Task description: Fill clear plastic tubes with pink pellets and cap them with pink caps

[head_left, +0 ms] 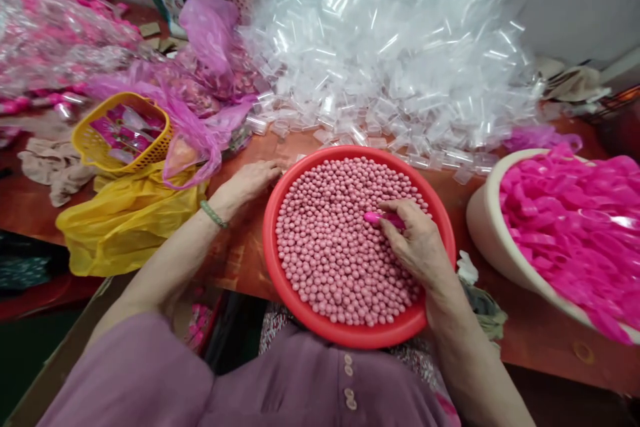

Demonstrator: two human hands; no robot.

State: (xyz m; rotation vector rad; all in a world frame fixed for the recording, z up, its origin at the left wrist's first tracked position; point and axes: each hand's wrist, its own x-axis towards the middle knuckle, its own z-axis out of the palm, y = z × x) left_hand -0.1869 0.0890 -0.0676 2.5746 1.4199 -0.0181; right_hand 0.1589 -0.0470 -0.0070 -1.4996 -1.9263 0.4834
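Observation:
A red basin point(270, 240) full of small round pink beads point(335, 247) sits at the table's front edge. Over the beads, my right hand point(417, 243) is closed around a small bright pink plastic piece point(373, 217); its rounded tip shows past the fingers, and the rest is partly hidden. My left hand point(250, 185) rests on the table by the basin's upper left side, fingers stretched towards the rim and apparently holding nothing. Just behind the basin lie loose clear plastic tubes point(345, 123), the front edge of a large heap.
To the right stands a cream tub point(483, 213) heaped with bright pink plastic pieces point(575, 220). On the left are a yellow basket point(90, 140) with pink packets, a yellow plastic bag point(125, 227), a purple bag point(210, 27) and a pile of pink items in clear wrapping point(55, 33).

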